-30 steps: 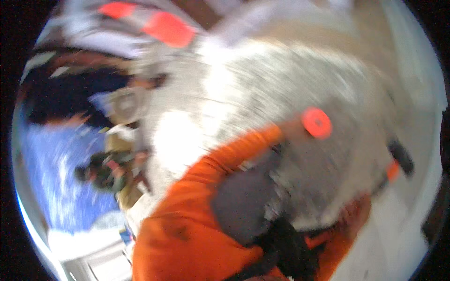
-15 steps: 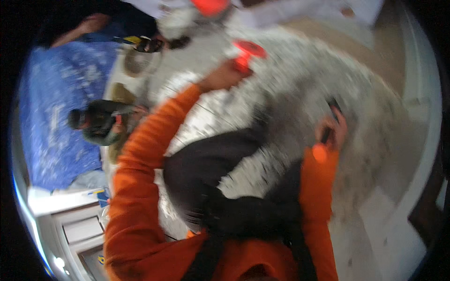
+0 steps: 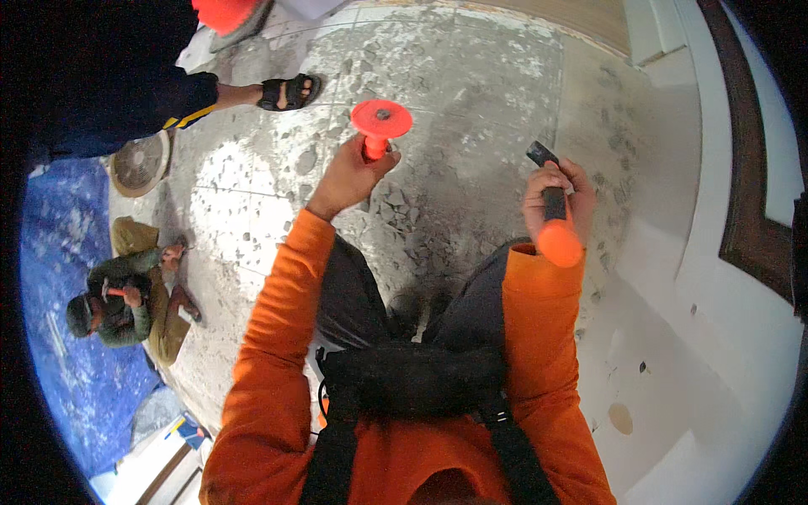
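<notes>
Hands well apart: the left hand point(image 3: 347, 180) clasps a red-orange guarded chisel point(image 3: 381, 128), the right hand point(image 3: 581, 194) a hammer point(image 3: 555, 204), above the littered floor point(image 3: 471, 126). What's in the round basin point(image 3: 167, 156), I can't tell.

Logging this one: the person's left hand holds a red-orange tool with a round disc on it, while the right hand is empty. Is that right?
Not quite: the right hand is not empty. The head view shows it closed around a black-and-orange tool. The left hand does hold the red-orange tool with a round disc.
</notes>
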Demonstrator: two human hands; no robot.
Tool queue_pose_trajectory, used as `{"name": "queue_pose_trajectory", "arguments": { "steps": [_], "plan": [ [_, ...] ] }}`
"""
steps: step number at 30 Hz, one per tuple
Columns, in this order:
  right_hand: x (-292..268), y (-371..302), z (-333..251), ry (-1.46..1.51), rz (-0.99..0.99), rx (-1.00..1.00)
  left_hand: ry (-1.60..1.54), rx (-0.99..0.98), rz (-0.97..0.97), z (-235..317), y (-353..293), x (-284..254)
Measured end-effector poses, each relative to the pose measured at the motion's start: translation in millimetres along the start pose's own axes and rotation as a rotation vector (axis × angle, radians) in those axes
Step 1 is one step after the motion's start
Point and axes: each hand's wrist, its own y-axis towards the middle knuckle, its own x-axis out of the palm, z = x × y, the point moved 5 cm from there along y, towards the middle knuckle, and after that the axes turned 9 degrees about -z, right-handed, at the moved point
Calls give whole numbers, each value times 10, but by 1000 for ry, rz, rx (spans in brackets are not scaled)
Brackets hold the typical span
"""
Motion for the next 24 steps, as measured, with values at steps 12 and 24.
{"name": "queue_pose_trajectory", "arguments": {
  "steps": [12, 24],
  "plan": [
    [468, -1271, 120, -355, 39, -213, -592, -117, -30, -574, 440, 1291],
    [1138, -1830, -268, -2007, 601, -216, 447, 264, -224, -271, 432, 2170]
  ]
}}
